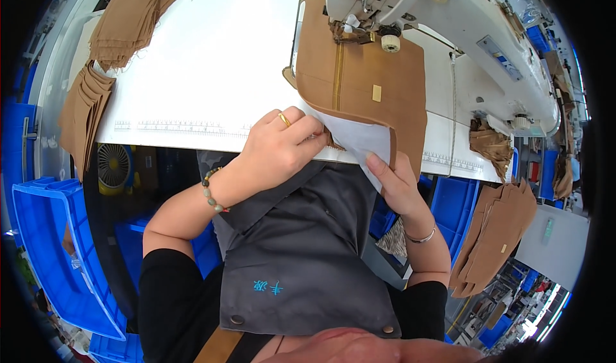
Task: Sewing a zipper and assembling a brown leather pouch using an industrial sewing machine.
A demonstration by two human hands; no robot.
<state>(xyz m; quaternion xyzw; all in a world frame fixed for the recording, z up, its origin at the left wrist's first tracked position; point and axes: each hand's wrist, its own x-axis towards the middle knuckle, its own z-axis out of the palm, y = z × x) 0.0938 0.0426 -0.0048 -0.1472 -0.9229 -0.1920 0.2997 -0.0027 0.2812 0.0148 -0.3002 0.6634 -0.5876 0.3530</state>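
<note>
A brown fabric panel (398, 68) lies under the head of a white sewing machine (475, 35), with a zipper (337, 84) running down it and a small pale label (376, 93). Its near edge is folded up and shows a white lining (369, 138). My right hand (399, 182) grips the near right corner, thumb on the lining and fingers behind. My left hand (282, 146), wearing a ring, is closed at the panel's near left edge; a bit of brown fabric shows at its fingertips, which are partly hidden.
Stacks of brown fabric pieces (128, 26) lie on the far left of the white table (205, 61); more cut pieces (491, 241) hang at right. Blue bins (70, 260) stand at left. A yellow fan (115, 167) sits below the table edge.
</note>
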